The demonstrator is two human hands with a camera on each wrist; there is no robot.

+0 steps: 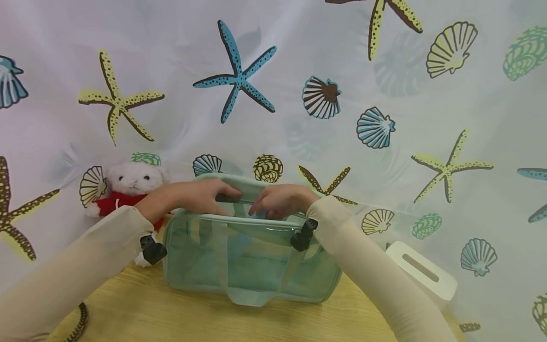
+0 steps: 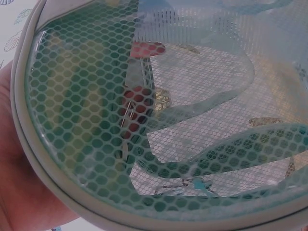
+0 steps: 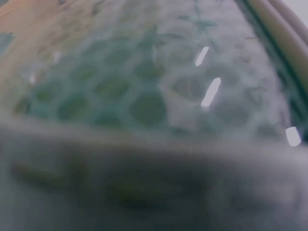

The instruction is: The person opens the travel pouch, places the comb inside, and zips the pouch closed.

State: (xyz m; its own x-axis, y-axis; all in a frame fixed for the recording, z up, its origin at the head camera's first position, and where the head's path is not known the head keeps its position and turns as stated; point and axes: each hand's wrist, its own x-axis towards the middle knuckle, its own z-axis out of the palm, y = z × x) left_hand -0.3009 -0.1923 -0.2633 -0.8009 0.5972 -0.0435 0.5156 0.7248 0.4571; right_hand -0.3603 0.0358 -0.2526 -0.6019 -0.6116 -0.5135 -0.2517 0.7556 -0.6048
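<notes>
A see-through green zip bag (image 1: 260,266) with mesh panels and pale strap handles stands on the table, its top unzipped. My left hand (image 1: 202,195) reaches over the left end of the opening, thumb and fingers spread apart at the rim. Through the mesh in the left wrist view, its fingertips (image 2: 137,96) show beside the zipper edge. From the right, my right hand (image 1: 282,199) dips into the opening with bent fingers at a light blue thing (image 1: 258,215). Most of that thing is hidden by the hand and the bag's rim; a blue tint shows through the bag below.
A white plush bear (image 1: 133,178) in a red top sits behind the bag's left end. To the right stands a white box with a slotted lid (image 1: 420,268). A dark coiled cord (image 1: 79,323) lies at the wooden table's (image 1: 171,313) front left. Behind hangs a seashell-print curtain (image 1: 273,133).
</notes>
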